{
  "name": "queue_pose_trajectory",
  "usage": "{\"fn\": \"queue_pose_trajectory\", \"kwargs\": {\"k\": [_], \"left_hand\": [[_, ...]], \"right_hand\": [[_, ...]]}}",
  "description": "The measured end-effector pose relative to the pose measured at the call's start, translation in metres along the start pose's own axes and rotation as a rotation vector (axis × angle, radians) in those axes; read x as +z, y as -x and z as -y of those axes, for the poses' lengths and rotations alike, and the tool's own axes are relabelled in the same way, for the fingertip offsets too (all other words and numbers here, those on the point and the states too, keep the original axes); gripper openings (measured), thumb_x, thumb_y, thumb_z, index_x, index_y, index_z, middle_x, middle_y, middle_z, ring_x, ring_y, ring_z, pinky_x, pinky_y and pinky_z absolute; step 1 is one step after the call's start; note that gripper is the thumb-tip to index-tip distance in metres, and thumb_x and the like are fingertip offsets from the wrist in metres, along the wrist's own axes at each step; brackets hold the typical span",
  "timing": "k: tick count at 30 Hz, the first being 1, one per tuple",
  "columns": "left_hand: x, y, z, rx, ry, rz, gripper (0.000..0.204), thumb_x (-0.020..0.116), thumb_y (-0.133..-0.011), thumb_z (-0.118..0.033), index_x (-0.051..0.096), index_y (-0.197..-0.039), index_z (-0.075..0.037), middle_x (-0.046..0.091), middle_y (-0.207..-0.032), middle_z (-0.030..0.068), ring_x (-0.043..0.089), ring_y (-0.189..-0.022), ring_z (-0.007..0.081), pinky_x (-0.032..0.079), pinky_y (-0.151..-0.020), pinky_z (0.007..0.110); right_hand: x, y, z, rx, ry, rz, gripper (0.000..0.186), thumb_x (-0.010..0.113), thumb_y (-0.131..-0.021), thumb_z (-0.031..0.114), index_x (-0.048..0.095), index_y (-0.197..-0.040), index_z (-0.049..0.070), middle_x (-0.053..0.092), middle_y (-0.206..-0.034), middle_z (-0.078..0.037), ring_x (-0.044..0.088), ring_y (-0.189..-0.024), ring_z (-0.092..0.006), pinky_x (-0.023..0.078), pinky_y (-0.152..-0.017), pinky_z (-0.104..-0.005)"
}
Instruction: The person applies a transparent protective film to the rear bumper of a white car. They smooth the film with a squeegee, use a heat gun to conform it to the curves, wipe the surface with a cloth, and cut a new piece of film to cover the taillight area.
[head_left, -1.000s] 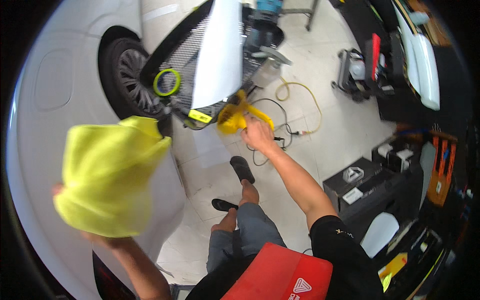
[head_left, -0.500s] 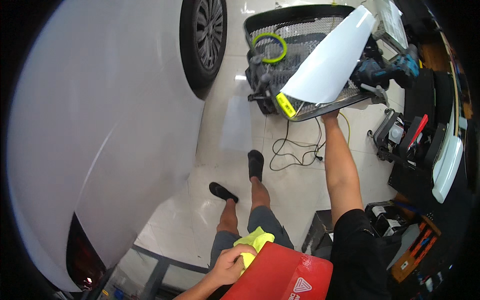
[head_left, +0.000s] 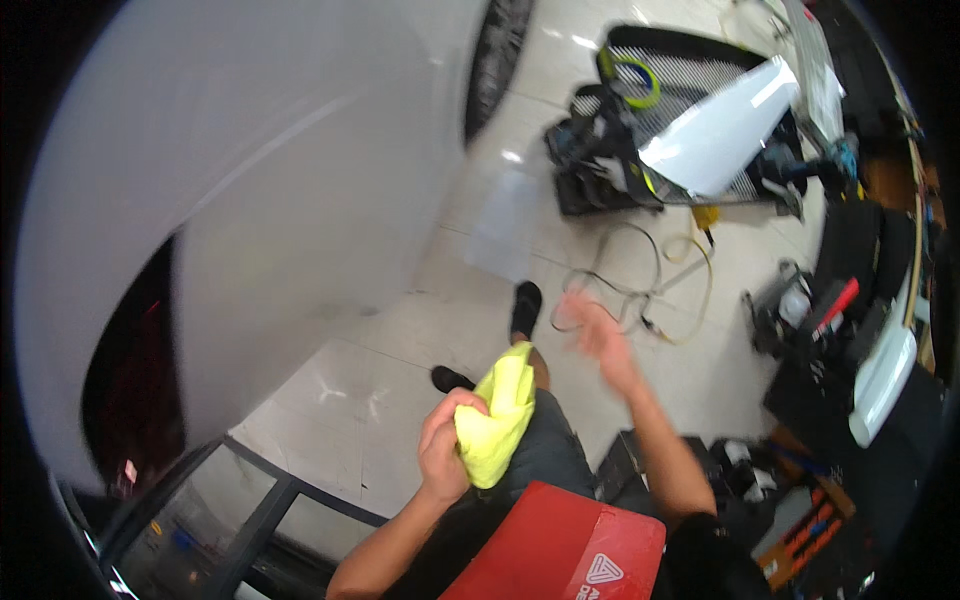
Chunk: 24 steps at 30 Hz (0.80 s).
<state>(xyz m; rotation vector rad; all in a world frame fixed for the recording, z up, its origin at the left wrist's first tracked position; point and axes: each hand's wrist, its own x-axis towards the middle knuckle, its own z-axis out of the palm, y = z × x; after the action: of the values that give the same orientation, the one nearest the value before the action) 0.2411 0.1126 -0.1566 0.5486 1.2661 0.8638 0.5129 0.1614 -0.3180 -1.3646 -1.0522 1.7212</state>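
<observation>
A crumpled bright yellow cloth [head_left: 500,412] is gripped in my left hand [head_left: 445,448], fingers wrapped round its near left side. It hangs in front of my legs, above a red flat thing [head_left: 545,540] at my body. My right hand [head_left: 598,328] is blurred by motion over the floor, near the loose cables; its fingers look stretched out, with nothing visible in them. Farther off stands a black mesh-topped cart [head_left: 690,60], apart from both hands. On it lie a glossy white curved sheet [head_left: 720,130] and a yellow-green ring [head_left: 653,88].
A pale car body [head_left: 300,220] fills the left side, with a wheel [head_left: 493,70] at the top and a dark red tail light [head_left: 135,370]. Cables [head_left: 655,265] lie looped on the tiled floor. Equipment and a red-handled tool [head_left: 838,303] line the right.
My right hand has left the cart's near edge and swung back toward my body. My left hand has lifted the cloth up and away from the red thing. The view has shifted.
</observation>
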Motion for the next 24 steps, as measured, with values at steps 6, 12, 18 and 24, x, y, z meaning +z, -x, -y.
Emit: {"fn": "queue_pose_trajectory", "kwargs": {"k": [6,12,18,24], "left_hand": [[-0.086,0.049,-0.049,0.358,0.100,-0.400,0.033,0.045,-0.103,-0.024,0.065,-0.092,-0.001,0.061,-0.089,0.0050,0.055,-0.080,0.0145,0.044,-0.073,0.028],[-0.200,0.196,-0.054,0.181,-0.320,-0.254,0.018,0.066,-0.105,-0.020,0.069,-0.111,-0.003,0.069,-0.096,0.0023,0.060,-0.076,0.0101,0.048,-0.068,0.026],[-0.330,0.328,0.068,-0.035,-0.427,-0.530,0.025,0.070,-0.104,-0.018,0.068,-0.123,-0.002,0.073,-0.104,0.0062,0.067,-0.077,0.0137,0.055,-0.071,0.030],[-0.368,0.417,0.137,-0.181,-0.361,-0.584,0.032,0.072,-0.103,-0.019,0.065,-0.129,-0.003,0.073,-0.107,0.0085,0.071,-0.077,0.0165,0.053,-0.066,0.030]], "right_hand": [[0.186,0.153,0.183,-0.006,-0.049,0.187,0.044,0.082,-0.092,0.016,0.066,-0.128,-0.003,0.075,-0.108,-0.007,0.071,-0.099,-0.0172,0.056,-0.087,-0.0321],[0.288,0.114,0.299,-0.648,-0.369,-0.281,0.037,0.068,-0.096,0.016,0.065,-0.127,-0.004,0.070,-0.109,-0.008,0.066,-0.095,-0.0154,0.054,-0.087,-0.0317],[0.383,-0.050,0.292,-1.048,-0.212,-0.542,0.045,0.061,-0.106,0.017,0.053,-0.144,-0.005,0.066,-0.122,-0.017,0.063,-0.117,-0.0285,0.049,-0.105,-0.0406],[0.505,0.010,0.295,-1.305,-0.001,-0.667,0.051,0.060,-0.094,-0.003,0.059,-0.145,-0.003,0.055,-0.158,-0.025,0.040,-0.156,-0.0432,0.019,-0.131,-0.0540]]}}
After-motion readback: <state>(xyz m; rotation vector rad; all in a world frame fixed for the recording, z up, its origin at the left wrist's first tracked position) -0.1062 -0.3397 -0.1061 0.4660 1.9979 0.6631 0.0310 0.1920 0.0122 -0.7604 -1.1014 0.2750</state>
